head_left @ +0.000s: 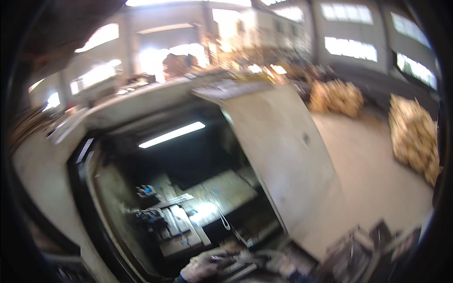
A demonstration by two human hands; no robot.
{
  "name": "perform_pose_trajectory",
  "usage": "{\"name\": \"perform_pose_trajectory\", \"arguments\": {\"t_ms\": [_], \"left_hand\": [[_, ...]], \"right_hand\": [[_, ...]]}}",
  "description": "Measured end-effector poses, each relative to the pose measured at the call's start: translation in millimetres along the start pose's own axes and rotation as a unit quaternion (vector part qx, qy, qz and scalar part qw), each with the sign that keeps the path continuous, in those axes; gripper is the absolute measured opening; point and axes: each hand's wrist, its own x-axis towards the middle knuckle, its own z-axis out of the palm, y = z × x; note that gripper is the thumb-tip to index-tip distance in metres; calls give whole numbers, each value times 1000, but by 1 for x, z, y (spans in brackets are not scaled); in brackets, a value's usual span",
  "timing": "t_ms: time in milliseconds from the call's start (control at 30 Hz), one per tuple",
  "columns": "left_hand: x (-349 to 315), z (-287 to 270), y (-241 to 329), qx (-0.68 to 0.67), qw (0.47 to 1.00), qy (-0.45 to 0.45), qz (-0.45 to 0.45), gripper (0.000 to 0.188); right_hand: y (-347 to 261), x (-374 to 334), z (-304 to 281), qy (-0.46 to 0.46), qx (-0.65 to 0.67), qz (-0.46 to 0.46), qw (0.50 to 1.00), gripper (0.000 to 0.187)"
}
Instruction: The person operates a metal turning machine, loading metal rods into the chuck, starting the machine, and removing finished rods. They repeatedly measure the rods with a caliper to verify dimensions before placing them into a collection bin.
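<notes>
My left hand (205,266), in a pale knitted glove, is at the lower edge in front of the machine's opening, its fingers pointing right. My right hand (281,264), also gloved, is a little to its right and badly smeared by motion. Between and below them lie greyish, bar-like shapes (241,272) that I cannot make out; whether either hand grips them does not show. Beyond the hands, inside the machine, are a metal tool carriage (179,224) with blue bits on it and a thin looped rod or hook (225,220).
The machine's pale sliding door (278,141) stands to the right of the opening. A lamp (172,134) glows inside. Dark blurred items (358,254) crowd the lower right. Stacks of yellowish parts (413,139) stand on the floor (363,165) at the right.
</notes>
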Motion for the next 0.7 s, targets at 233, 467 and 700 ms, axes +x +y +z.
{"name": "perform_pose_trajectory", "arguments": {"t_ms": [233, 467, 700], "left_hand": [[15, 21, -6, 42, 995, 70, -56, 42], [30, 31, -15, 117, 988, 14, -100, 42], [25, 32, -8, 153, 983, 30, -100, 35]], "right_hand": [[38, 1, 13, 217, -584, -150, 768, 41], [29, -24, 65, 336, -630, 15, 700, 45], [27, -17, 58, 319, -665, -7, 675, 44]]}}
